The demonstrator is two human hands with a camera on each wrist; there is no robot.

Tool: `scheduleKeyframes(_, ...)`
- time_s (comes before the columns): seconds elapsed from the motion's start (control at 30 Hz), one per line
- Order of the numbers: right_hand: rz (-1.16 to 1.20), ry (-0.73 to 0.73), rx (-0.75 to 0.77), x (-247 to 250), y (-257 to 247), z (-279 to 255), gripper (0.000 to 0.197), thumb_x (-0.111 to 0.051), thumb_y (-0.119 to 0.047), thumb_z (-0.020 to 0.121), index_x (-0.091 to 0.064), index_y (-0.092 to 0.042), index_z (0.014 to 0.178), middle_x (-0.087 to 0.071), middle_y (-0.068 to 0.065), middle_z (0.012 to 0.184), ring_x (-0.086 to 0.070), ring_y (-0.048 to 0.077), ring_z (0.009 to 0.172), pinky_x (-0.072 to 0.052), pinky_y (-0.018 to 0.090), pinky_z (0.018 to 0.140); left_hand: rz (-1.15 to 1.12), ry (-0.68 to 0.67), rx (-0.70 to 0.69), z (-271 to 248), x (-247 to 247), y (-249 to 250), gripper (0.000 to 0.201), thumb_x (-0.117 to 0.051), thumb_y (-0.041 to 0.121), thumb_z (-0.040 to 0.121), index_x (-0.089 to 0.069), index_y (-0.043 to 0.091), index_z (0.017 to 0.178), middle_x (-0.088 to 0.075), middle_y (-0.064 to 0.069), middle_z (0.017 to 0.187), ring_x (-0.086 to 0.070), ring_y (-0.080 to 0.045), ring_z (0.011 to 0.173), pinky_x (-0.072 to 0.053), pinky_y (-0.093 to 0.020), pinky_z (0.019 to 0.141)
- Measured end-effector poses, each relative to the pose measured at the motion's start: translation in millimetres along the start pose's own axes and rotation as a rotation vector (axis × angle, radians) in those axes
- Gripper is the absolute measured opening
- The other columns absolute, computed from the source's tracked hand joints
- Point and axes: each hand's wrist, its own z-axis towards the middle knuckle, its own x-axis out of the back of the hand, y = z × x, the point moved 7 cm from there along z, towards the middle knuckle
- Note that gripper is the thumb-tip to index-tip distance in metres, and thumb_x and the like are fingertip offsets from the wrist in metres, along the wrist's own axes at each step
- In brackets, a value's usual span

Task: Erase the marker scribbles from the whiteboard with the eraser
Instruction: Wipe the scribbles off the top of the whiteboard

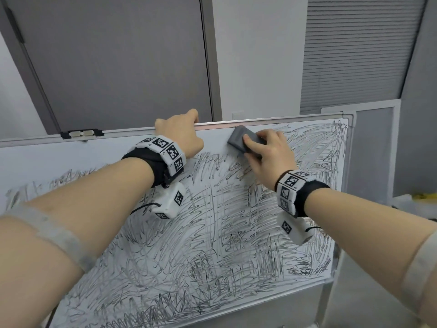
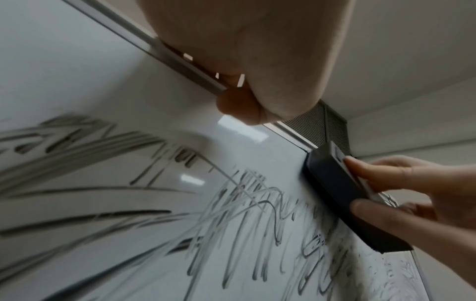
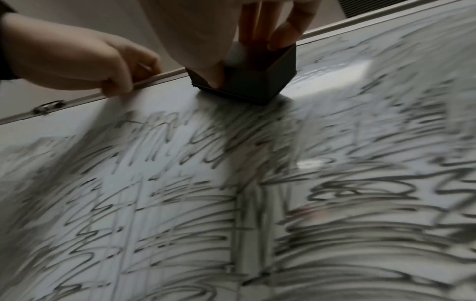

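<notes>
1. White, glossy whiteboard [image 1: 59, 159], tilted back from the viewer, metal frame along its top edge; wiped band along the upper left, black scribbles [image 1: 212, 233] covering nearly everything below and to the right.
2. Small black-and-silver clip [image 1: 82, 134] fixed on the top frame toward the left.
3. Grey door [image 1: 113, 62] behind the board at left, white wall [image 1: 257, 55] in the middle, closed slatted blind [image 1: 354, 48] at right.
4. Left hand [image 1: 179, 133] hooked over the top frame, fingers curled behind the edge, thumb [image 2: 239, 110] pressed against the board's front face just under the frame.
5. Dark grey eraser [image 1: 244, 138] flat on the board, its upper end touching the top frame, just right of the left hand and apart from it.
6. Right hand [image 1: 269, 157] gripping the eraser: thumb on the left long side, remaining fingers close together over the back and the far side.
7. Fingertips of the left hand hidden behind the frame; exact spread impossible to tell.
8. Eraser's wiping face hidden against the board.
9. Both wrist views smeared by blur, scribbles there reduced to streaks.
10. Something yellow [image 1: 423, 197] at the far right edge, cut off and too small to identify.
11. Board's lower left corner cut off by the forearm and the picture edge.
</notes>
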Motion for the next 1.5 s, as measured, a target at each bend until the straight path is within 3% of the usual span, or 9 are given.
scheduleKeyframes(0.2, -0.020, 0.012, -0.156, 16.4, 62.9, -6.6, 0.035, -0.069, -0.025, 0.086, -0.068, -0.024, 0.121, -0.057, 0.014, 0.112, -0.046, 0.034, 0.104, -0.051, 0.046, 0.073, 0.014, 0.005, 0.027, 1.6, 4.6, -6.5, 0.032, -0.052, 0.010, 0.070, -0.044, 0.020, 0.100, -0.061, 0.000, 0.074, -0.053, -0.025, 0.070, -0.031, -0.038, 0.082)
scheduleKeyframes(0.4, 0.004, 0.050, -0.007, 8.5, 46.6, -1.8, 0.036, -0.074, -0.023, 0.083, -0.069, -0.019, 0.118, -0.059, 0.014, 0.108, -0.049, 0.034, 0.097, -0.047, 0.037, 0.071, 0.021, -0.091, 0.050, 8.4, -2.1, 25.6, 0.045, -0.046, 0.026, 0.066, -0.052, 0.017, 0.110, -0.059, 0.003, 0.078, -0.054, -0.023, 0.073, -0.037, -0.040, 0.091)
scheduleKeyframes(0.47, 0.011, 0.026, 0.083, 2.6, 34.5, -0.7, 0.035, -0.072, -0.026, 0.084, -0.068, -0.021, 0.119, -0.058, 0.012, 0.108, -0.049, 0.032, 0.096, -0.042, 0.032, 0.067, 0.029, -0.145, -0.002, 10.7, -7.0, 48.6, 0.066, -0.040, 0.030, 0.058, -0.054, 0.020, 0.122, -0.062, 0.003, 0.090, -0.056, -0.027, 0.086, -0.041, -0.041, 0.098)
scheduleKeyframes(0.53, 0.026, 0.013, 0.123, 1.8, 31.4, 2.0, 0.035, -0.070, -0.030, 0.086, -0.068, -0.022, 0.120, -0.058, 0.010, 0.108, -0.050, 0.031, 0.096, -0.040, 0.030, 0.064, -0.022, -0.202, -0.054, 18.4, -14.4, 76.6, 0.071, -0.038, 0.028, 0.056, -0.057, 0.022, 0.124, -0.066, 0.000, 0.105, -0.059, -0.028, 0.096, -0.048, -0.039, 0.092)
scheduleKeyframes(0.73, 0.074, 0.024, 0.107, 6.4, 71.1, -0.3, 0.036, -0.068, -0.030, 0.086, -0.067, -0.023, 0.122, -0.057, 0.011, 0.110, -0.049, 0.031, 0.096, -0.046, 0.033, 0.064, -0.083, -0.241, -0.126, 41.3, -21.7, 132.7, 0.046, -0.045, 0.019, 0.061, -0.071, 0.013, 0.098, -0.071, -0.008, 0.088, -0.064, -0.031, 0.084, -0.057, -0.038, 0.074)
scheduleKeyframes(0.83, 0.066, 0.025, 0.057, 13.6, 105.9, -5.5, 0.036, -0.069, -0.028, 0.086, -0.067, -0.023, 0.122, -0.057, 0.012, 0.113, -0.049, 0.031, 0.099, -0.048, 0.036, 0.066, 0.001, -0.225, -0.069, 53.7, -15.5, 134.6, 0.010, -0.050, 0.003, 0.070, -0.059, 0.008, 0.068, -0.051, -0.012, 0.063, -0.042, -0.027, 0.059, -0.037, -0.028, 0.050)
scheduleKeyframes(1.03, 0.043, 0.081, -0.129, 31.6, 175.8, -14.6, 0.038, -0.073, -0.022, 0.082, -0.069, -0.018, 0.119, -0.058, 0.017, 0.107, -0.051, 0.036, 0.101, -0.051, 0.042, 0.072, 0.116, -0.225, -0.062, 61.3, -13.7, 144.6, 0.029, -0.052, 0.001, 0.073, -0.033, 0.012, 0.056, -0.029, -0.005, 0.054, -0.024, -0.021, 0.053, -0.021, -0.024, 0.048)
scheduleKeyframes(1.33, 0.081, 0.026, 0.056, 16.7, 88.6, 4.9, 0.035, -0.070, -0.029, 0.083, -0.067, -0.019, 0.116, -0.057, 0.013, 0.104, -0.048, 0.032, 0.097, -0.046, 0.035, 0.062, 0.196, -0.223, -0.086, 54.0, -19.1, 152.5, 0.004, -0.055, 0.007, 0.072, -0.054, 0.005, 0.069, -0.049, -0.010, 0.064, -0.042, -0.026, 0.055, -0.033, -0.023, 0.049)
scheduleKeyframes(1.5, 0.108, 0.031, 0.091, 11.4, 59.2, 12.3, 0.037, -0.070, -0.027, 0.082, -0.066, -0.019, 0.119, -0.055, 0.013, 0.104, -0.049, 0.033, 0.095, -0.042, 0.030, 0.057, 0.191, -0.208, -0.102, 51.7, -19.0, 145.6, 0.018, -0.060, 0.016, 0.078, -0.069, 0.001, 0.079, -0.054, -0.010, 0.064, -0.045, -0.028, 0.057, -0.043, -0.028, 0.055)
